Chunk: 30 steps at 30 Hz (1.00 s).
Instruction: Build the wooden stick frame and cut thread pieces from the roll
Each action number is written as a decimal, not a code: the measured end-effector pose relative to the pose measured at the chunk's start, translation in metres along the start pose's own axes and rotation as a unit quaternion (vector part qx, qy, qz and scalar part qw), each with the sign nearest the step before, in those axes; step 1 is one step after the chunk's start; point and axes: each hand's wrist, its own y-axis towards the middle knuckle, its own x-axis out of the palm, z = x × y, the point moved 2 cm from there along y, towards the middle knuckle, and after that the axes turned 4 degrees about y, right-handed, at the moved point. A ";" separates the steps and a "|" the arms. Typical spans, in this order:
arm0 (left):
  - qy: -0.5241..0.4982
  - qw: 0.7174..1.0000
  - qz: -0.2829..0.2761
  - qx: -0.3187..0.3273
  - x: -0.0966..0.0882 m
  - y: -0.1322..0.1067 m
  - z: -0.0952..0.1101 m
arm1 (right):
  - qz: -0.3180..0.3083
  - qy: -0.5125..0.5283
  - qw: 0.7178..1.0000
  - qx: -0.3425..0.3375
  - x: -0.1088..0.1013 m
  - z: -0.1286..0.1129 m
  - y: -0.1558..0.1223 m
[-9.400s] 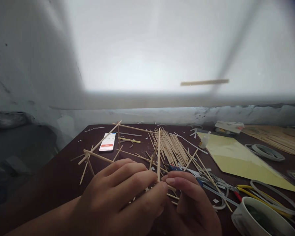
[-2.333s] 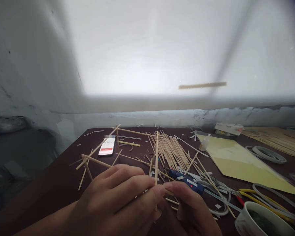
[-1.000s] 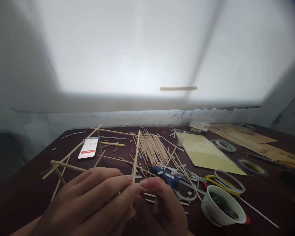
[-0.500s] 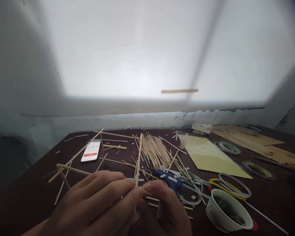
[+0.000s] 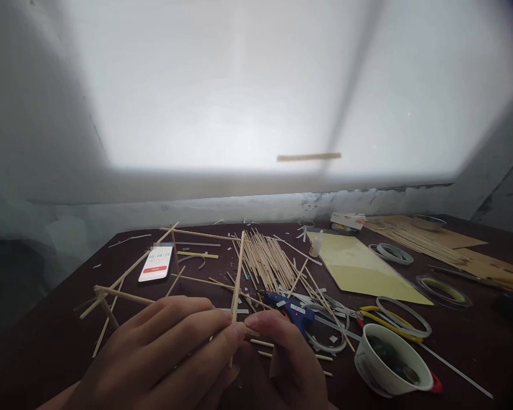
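A frame of thin wooden sticks (image 5: 130, 270) stands at the left and runs to my hands, with its joints at the corners. My left hand (image 5: 162, 347) is closed around its near right corner, where a long stick (image 5: 238, 273) passes between the fingers. Close against it, my right hand (image 5: 286, 347) pinches a short stick end (image 5: 251, 331) between thumb and finger. My fingers hide the joint itself. Just beyond my right hand lies a blue hot glue gun (image 5: 297, 314) with a small red light lit.
Behind the hands lies a pile of loose sticks (image 5: 267, 262). A phone (image 5: 156, 263) showing a timer lies within the frame's left side. Rightward are a yellow sheet (image 5: 367, 267), a small glue bottle (image 5: 316, 245), yellow-handled pliers (image 5: 370, 313), a white bowl (image 5: 393, 381) and tape rolls (image 5: 393, 253).
The whole view has shifted slightly, so things appear a little further left. Both hands keep their grip on the frame's corner, with hardly any movement of the fingers.
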 end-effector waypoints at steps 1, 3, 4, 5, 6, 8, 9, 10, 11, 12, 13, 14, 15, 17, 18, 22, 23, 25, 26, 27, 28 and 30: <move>0.004 1.000 0.002 0.000 0.000 0.001 0.000 | -0.002 0.001 1.000 -0.003 0.000 0.000 0.001; 0.010 1.000 0.000 0.003 -0.001 0.003 0.001 | -0.011 0.005 1.000 -0.015 -0.001 0.001 0.002; 0.012 1.000 -0.001 0.003 -0.001 0.004 0.001 | -0.014 0.009 1.000 -0.023 -0.001 0.001 0.002; 0.014 1.000 -0.004 0.003 -0.001 0.005 0.001 | -0.017 0.011 0.999 -0.029 -0.001 0.002 0.002; 0.013 1.000 -0.005 0.004 -0.001 0.006 0.001 | -0.017 0.012 0.999 -0.029 -0.001 0.002 0.002; 0.010 1.000 -0.004 0.008 -0.001 0.007 0.001 | -0.017 0.012 1.000 -0.016 -0.001 0.003 0.001; 0.007 1.000 -0.001 0.008 -0.001 0.007 0.001 | -0.018 0.011 1.000 -0.007 -0.001 0.003 0.000; 0.004 1.000 0.002 0.010 -0.001 0.007 0.001 | -0.020 0.007 1.000 0.002 0.000 0.003 0.000; 0.002 1.000 0.003 0.006 -0.001 0.008 0.002 | -0.022 0.001 1.000 0.006 0.000 0.002 -0.001; 0.003 1.000 0.003 -0.002 -0.002 0.008 0.003 | -0.020 -0.006 1.000 0.011 0.000 0.002 -0.002; 0.004 1.000 0.003 -0.007 -0.002 0.008 0.004 | -0.019 -0.013 1.000 0.013 0.000 0.001 -0.002; 0.006 1.000 0.000 -0.012 -0.002 0.008 0.005 | -0.018 -0.021 1.000 0.014 -0.001 0.001 -0.003; 0.010 1.000 -0.002 -0.017 -0.002 0.008 0.005 | -0.017 -0.028 0.999 0.013 -0.002 0.000 -0.003; 0.018 0.999 0.003 -0.031 -0.001 0.008 0.007 | -0.012 -0.038 0.999 0.015 -0.005 0.000 -0.003; 0.019 0.999 0.005 -0.032 -0.001 0.007 0.007 | -0.010 -0.042 0.999 0.016 -0.006 0.001 -0.003; 0.019 0.999 0.012 -0.037 0.001 0.006 0.008 | -0.052 -0.031 0.998 -0.006 -0.007 0.002 -0.003; 0.020 0.999 0.013 -0.035 0.002 0.006 0.008 | -0.046 -0.027 0.999 -0.004 -0.007 0.002 -0.003; 0.024 0.999 0.019 -0.036 0.002 0.006 0.009 | -0.023 -0.021 0.999 0.010 -0.005 0.003 -0.003; 0.026 0.999 0.019 -0.040 0.002 0.006 0.009 | -0.012 -0.020 1.000 0.017 -0.004 0.003 -0.003; 0.029 0.998 0.020 -0.045 0.002 0.007 0.009 | -0.011 -0.018 1.000 0.018 -0.002 0.002 -0.003; 0.032 0.998 0.022 -0.048 0.002 0.008 0.009 | -0.013 -0.017 1.000 0.019 -0.001 0.002 -0.003; 0.037 0.998 0.022 -0.052 0.003 0.008 0.010 | -0.012 -0.015 1.000 0.025 0.000 0.000 -0.002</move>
